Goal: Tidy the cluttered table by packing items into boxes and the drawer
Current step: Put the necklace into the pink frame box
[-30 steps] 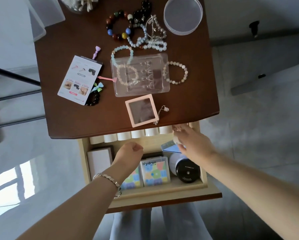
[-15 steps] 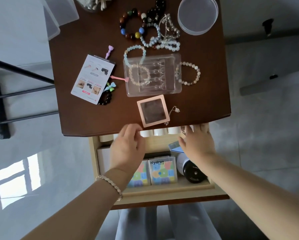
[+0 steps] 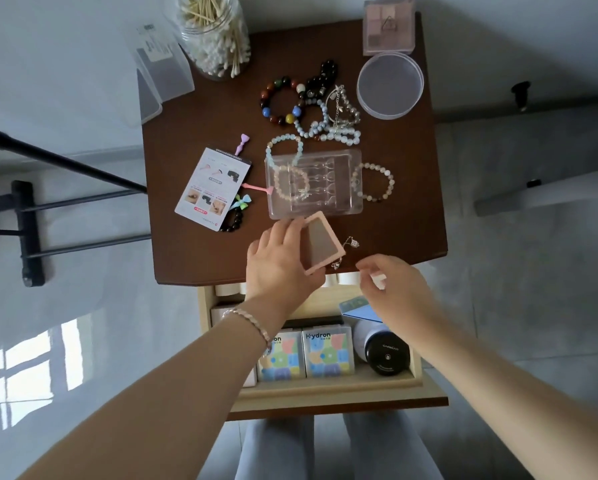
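Observation:
My left hand (image 3: pixel 282 261) grips the pink square box (image 3: pixel 320 242) by its left edge at the near rim of the brown table (image 3: pixel 193 254), and the box is tilted. My right hand (image 3: pixel 392 289) hovers just right of it, over the open drawer (image 3: pixel 325 389), fingers loosely curled and holding nothing. A thin silver chain (image 3: pixel 346 251) lies beside the box. Behind it sit a clear plastic tray (image 3: pixel 314 183) and several bead bracelets (image 3: pixel 283 100).
The drawer holds two Hydron boxes (image 3: pixel 328 351), a black-capped jar (image 3: pixel 382 348), a white box and a row of white tubes. On the table are a printed card (image 3: pixel 212 188), a round clear lid (image 3: pixel 390 85), a jar of cotton swabs (image 3: pixel 214 32) and a pink palette (image 3: pixel 389 26).
Both hands rose out of the drawer to the table edge. My left hand took hold of the pink box and tipped it. The view shifted to show more of the table's far end.

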### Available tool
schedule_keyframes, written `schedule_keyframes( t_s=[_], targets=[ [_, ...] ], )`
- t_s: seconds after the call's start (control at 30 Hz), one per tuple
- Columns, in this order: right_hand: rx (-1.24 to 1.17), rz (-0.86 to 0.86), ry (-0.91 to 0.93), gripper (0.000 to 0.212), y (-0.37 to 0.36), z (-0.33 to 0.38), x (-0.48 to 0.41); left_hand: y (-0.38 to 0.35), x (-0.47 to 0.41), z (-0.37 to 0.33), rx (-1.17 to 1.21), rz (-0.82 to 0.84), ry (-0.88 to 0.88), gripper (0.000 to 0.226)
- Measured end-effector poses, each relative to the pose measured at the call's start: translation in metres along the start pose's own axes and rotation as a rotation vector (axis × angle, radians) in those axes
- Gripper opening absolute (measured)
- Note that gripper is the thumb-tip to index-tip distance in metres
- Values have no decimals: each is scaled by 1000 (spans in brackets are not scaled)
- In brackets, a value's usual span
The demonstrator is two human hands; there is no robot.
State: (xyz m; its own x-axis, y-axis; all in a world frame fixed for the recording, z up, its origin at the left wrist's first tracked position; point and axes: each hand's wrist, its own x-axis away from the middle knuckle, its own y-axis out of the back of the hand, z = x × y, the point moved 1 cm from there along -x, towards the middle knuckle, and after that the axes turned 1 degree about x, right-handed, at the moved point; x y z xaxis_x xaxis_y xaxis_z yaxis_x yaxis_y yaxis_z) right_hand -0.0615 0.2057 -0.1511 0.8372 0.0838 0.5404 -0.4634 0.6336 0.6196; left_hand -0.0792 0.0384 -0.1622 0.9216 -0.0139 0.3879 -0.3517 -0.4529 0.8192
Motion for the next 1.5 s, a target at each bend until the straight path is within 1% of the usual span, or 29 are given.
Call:
schedule_keyframes(
  t_s=[0.07, 0.13, 0.2, 0.27, 0.3, 0.4, 0.5, 0.67, 0.73, 0.8, 0.83, 0.9, 0.93, 0.97, 1.03, 1.1, 1.2, 1.27, 1.33, 1.4, 1.47, 1.5],
  targets=[
    [-221, -27, -11, 28, 4, 14, 4, 12, 12, -6, 360, -21, 136, 76],
    [-455, 3, -20, 31, 10, 30, 9, 25, 26, -9, 675, 28, 228, 66],
    [-655, 88, 7, 40, 16, 43, 14, 35, 38, -9, 910, 106, 224, 57],
    [-763, 164, 75, 51, 20, 52, 20, 45, 46, -8, 1100, 182, 185, 60],
    [-781, 192, 107, 56, 22, 54, 22, 48, 49, -8, 1147, 212, 159, 65],
    [-730, 211, 181, 68, 25, 57, 30, 55, 50, -8, 1196, 294, 69, 72],
    [-633, 170, 258, 71, 28, 56, 37, 60, 50, -10, 1190, 362, -17, 76],
    [-450, 119, 386, 76, 37, 53, 43, 64, 48, -11, 1084, 435, -96, 77],
    [-404, 99, 410, 74, 39, 52, 44, 65, 49, -11, 1037, 471, -100, 77],
    [-370, 64, 421, 73, 40, 51, 45, 68, 50, -11, 1060, 546, -75, 76],
    [-342, 40, 425, 73, 40, 50, 45, 70, 50, -11, 1120, 600, -30, 75],
    [-281, 19, 409, 74, 37, 50, 46, 73, 51, -11, 1279, 705, 149, 77],
    [-256, 36, 396, 75, 35, 49, 47, 73, 52, -11, 1317, 732, 225, 78],
    [-232, 70, 393, 75, 32, 48, 48, 72, 53, -13, 1303, 734, 255, 76],
    [-191, 130, 419, 76, 25, 48, 50, 67, 55, -16, 1245, 692, 257, 60],
    [-176, 141, 441, 76, 19, 48, 53, 64, 57, -19, 1243, 650, 277, 47],
    [-212, 168, 407, 80, 15, 47, 55, 64, 58, -19, 1272, 638, 301, 40],
    [-255, 189, 388, 81, 16, 48, 56, 67, 57, -20, 1255, 640, 279, 39],
    [-329, 258, 345, 75, 19, 50, 57, 70, 57, -21, 1235, 630, 268, 37],
    [-465, 337, 275, 65, 22, 53, 58, 70, 59, -21, 1185, 577, 262, 34],
    [-562, 357, 176, 47, 25, 56, 57, 69, 61, -23, 1135, 509, 278, 31],
    [-546, 351, 147, 44, 26, 57, 56, 68, 62, -24, 1144, 472, 307, 29]
  ],
)
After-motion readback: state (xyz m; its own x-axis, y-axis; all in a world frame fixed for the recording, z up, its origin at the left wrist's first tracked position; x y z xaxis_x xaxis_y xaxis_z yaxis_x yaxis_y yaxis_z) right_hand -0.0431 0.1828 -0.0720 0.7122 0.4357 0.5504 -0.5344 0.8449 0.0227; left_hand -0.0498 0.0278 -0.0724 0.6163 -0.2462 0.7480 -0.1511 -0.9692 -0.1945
